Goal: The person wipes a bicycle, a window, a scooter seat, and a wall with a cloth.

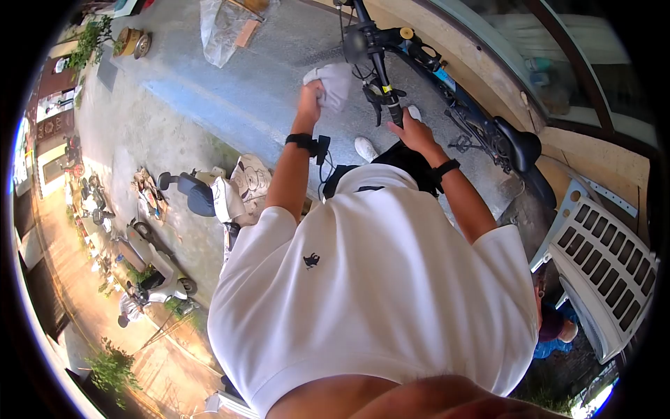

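I see the left hand [311, 96] in the upper middle of the frame, clenched on a pale grey cloth [335, 84] that bunches out above and to the right of the knuckles. The right hand [416, 133], a little lower and to the right, is grasping the end of the black handlebar grip [396, 112] of a bicycle [443, 77], its thumb toward the left side. The cloth sits just left of the handlebar and its cables; from my end I cannot tell whether it touches them. The bicycle slants from the top edge toward the right of the frame, its black saddle [522, 142] near the wall below the glass. Both wrists carry black bands, and a small dark device sits on the left one. Below the hands, the white shirt [377, 279] fills the lower middle of my view, and one white shoe [365, 149] shows on the concrete floor [174, 129] between the two arms. At the upper left of the frame I make out a clear plastic sheet [218, 35] with a reddish block [246, 33] by its right side. A pale scooter [162, 269] stands at the lower left, and a white slatted unit [606, 251] takes up the right edge, near some blue plastic [553, 348].
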### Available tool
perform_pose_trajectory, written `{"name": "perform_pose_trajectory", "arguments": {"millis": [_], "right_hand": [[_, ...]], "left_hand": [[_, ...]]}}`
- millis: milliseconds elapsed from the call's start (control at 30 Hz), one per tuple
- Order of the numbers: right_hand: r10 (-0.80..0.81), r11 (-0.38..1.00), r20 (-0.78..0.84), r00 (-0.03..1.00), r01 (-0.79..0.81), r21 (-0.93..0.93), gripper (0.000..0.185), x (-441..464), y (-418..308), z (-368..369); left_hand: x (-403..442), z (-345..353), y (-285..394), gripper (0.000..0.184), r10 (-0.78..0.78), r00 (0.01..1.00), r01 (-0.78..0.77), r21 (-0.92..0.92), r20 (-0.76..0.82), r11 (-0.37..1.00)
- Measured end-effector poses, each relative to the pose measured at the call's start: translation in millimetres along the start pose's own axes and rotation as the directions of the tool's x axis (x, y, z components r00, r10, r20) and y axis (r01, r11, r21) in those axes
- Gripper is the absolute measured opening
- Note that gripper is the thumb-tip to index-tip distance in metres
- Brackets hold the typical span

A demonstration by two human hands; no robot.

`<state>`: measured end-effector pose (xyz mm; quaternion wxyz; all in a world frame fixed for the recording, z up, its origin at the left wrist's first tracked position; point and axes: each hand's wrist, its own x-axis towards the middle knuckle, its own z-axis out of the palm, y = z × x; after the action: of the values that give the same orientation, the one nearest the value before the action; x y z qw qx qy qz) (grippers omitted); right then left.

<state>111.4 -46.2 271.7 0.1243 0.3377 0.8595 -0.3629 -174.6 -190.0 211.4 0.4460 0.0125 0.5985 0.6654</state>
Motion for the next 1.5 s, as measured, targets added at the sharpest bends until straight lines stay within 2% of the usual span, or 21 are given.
{"name": "perform_pose_trajectory", "arguments": {"millis": [33,200,267,333,367,400,433,467,500,567,700,767,900,1000,1067,1100,1167,1300,1367,1433,1500], "right_hand": [[0.026,1.000,0.017,1.000,-0.026,0.003,0.062,-2,0,2],[0.058,0.997,0.002,0.998,-0.058,0.043,0.056,-1,2,4],[0.050,0.999,-0.041,0.998,-0.049,0.023,0.056,1,11,17],[0.030,0.999,-0.127,0.991,-0.026,0.030,0.057,5,15,24],[0.071,0.997,-0.062,0.996,-0.069,0.038,0.057,4,8,17],[0.069,0.995,-0.057,0.996,-0.064,0.082,0.056,3,6,16],[0.039,0.997,-0.052,0.998,-0.035,0.064,0.056,0,4,17],[0.035,0.993,-0.049,0.998,-0.029,0.115,0.053,1,3,15],[0.039,0.986,-0.041,0.998,-0.032,0.165,0.051,3,5,15],[-0.055,0.975,-0.073,0.996,0.070,0.209,0.044,16,21,27],[-0.121,0.927,-0.036,0.992,0.126,0.352,0.041,15,28,25],[-0.122,0.918,-0.037,0.992,0.127,0.375,0.037,9,17,23],[-0.080,0.906,-0.072,0.994,0.102,0.411,0.032,7,13,21],[-0.070,0.932,-0.054,0.996,0.084,0.352,0.036,7,13,17],[-0.040,0.963,-0.008,0.999,0.041,0.267,0.041,6,14,11],[-0.022,0.963,-0.011,1.000,0.024,0.268,0.041,5,12,5],[0.027,0.972,0.010,1.000,-0.029,0.233,0.041,2,3,3],[0.095,0.975,-0.027,0.995,-0.087,0.203,0.038,-4,-16,-2],[0.178,0.967,-0.022,0.984,-0.171,0.188,0.037,-5,-11,5],[0.190,0.951,-0.069,0.979,-0.166,0.262,0.036,-2,-13,9],[0.224,0.895,0.023,0.974,-0.215,0.392,0.032,1,6,21]], "left_hand": [[-2,7,-1,0.044,-0.033,0.999,0.035,-0.082,0.028,0.996],[-22,57,-39,0.045,-0.036,0.984,0.044,-0.042,0.174,0.998],[-39,66,-50,0.046,-0.068,0.974,0.117,-0.223,0.216,0.968],[-42,57,-66,0.046,-0.039,0.957,0.078,-0.126,0.287,0.989],[-35,42,-77,0.045,-0.222,0.934,0.195,0.123,0.280,0.973],[-37,43,-75,0.043,-0.253,0.917,0.082,0.475,0.308,0.876],[-60,59,-50,0.052,-0.454,0.845,0.193,0.633,0.281,0.750],[-70,65,-65,0.067,-0.185,0.918,-0.199,0.811,0.350,0.550],[-67,64,-79,0.076,-0.059,0.874,-0.411,0.799,0.482,0.440],[-59,66,-59,0.070,-0.224,0.890,-0.257,0.843,0.397,0.472],[-43,33,-21,0.057,-0.244,0.910,-0.153,0.817,0.336,0.557],[-37,11,1,0.053,-0.108,0.944,-0.108,0.602,0.311,0.791],[-16,-17,39,0.050,0.015,0.938,-0.176,0.439,0.347,0.881],[-10,0,89,0.046,0.108,0.963,-0.189,0.336,0.247,0.923],[15,8,106,0.048,0.283,0.897,-0.399,0.346,0.340,0.849],[22,18,122,0.048,0.271,0.896,-0.393,0.342,0.352,0.853],[26,45,169,0.049,0.608,0.567,-0.823,0.420,0.556,0.383],[42,93,224,0.052,0.636,0.503,-0.864,0.365,0.585,0.347],[60,115,245,0.054,0.764,0.418,-0.893,0.377,0.491,0.245],[76,130,262,0.055,0.762,0.369,-0.911,0.370,0.531,0.184],[89,142,266,0.055,0.702,0.339,-0.885,0.466,0.626,0.012]]}}
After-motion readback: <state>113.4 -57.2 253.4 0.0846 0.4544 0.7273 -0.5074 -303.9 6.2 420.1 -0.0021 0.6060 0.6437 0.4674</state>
